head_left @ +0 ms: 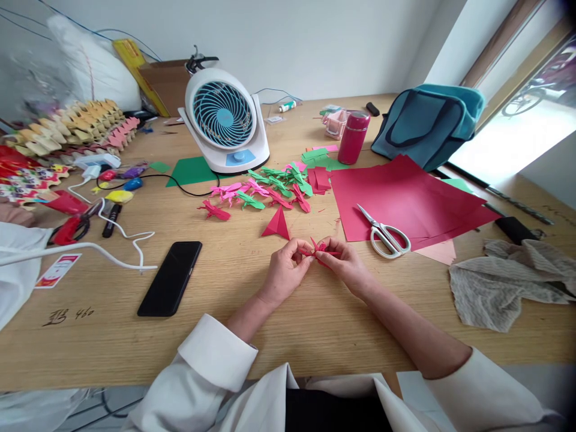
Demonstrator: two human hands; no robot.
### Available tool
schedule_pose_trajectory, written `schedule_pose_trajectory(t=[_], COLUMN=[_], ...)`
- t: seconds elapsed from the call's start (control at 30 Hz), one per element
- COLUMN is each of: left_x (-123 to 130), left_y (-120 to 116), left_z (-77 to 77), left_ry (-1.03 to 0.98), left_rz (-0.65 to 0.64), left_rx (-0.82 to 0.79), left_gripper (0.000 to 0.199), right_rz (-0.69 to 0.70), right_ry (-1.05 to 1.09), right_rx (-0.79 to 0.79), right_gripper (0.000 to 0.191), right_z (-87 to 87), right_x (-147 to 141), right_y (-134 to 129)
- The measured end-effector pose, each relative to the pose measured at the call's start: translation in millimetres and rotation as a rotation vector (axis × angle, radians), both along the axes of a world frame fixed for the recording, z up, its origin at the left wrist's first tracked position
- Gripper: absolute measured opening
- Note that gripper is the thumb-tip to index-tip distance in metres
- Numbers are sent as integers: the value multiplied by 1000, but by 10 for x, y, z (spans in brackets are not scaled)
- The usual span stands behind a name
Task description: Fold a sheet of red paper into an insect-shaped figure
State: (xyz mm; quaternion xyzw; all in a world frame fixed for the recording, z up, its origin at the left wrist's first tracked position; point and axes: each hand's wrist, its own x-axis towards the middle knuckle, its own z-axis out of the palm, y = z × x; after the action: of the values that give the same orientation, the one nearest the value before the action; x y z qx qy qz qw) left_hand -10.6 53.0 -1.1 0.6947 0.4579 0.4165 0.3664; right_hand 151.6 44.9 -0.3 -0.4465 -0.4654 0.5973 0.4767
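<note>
Between my two hands is a small folded red paper piece (322, 248) with pointed ends. My left hand (288, 269) pinches its left side, and my right hand (347, 267) grips its right side; the fingertips nearly meet and cover part of it. Just beyond my left hand, a red folded paper triangle (277, 224) stands on the wooden table (252, 264). Behind it lie several folded paper figures in green (250, 200), pink (228, 191) and red (215, 210). White-handled scissors (389, 240) rest to the right, partly on large red paper sheets (400, 198).
A white fan (265, 141) stands at the back, with a red bottle (353, 138) and blue bag (425, 126) further right. A black phone (170, 279) and white cable (108, 255) lie left. A crumpled cloth (490, 288) is at the right.
</note>
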Motion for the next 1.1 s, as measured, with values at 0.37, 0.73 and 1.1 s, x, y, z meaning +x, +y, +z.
schedule_pose_trajectory(t=[0.37, 0.73, 1.1], left_x=[-16, -37, -85], left_y=[-20, 43, 78], left_z=[19, 17, 7], left_ry=[-14, -266, -297], left_rz=[-121, -141, -145], left_rx=[-77, -361, -391], left_gripper=[22, 30, 38], right_rz=[73, 111, 150], right_ry=[13, -12, 1], right_rx=[-37, 13, 31], right_gripper=[44, 40, 38], right_z=[22, 48, 24], right_x=[12, 65, 118], right_y=[3, 31, 47])
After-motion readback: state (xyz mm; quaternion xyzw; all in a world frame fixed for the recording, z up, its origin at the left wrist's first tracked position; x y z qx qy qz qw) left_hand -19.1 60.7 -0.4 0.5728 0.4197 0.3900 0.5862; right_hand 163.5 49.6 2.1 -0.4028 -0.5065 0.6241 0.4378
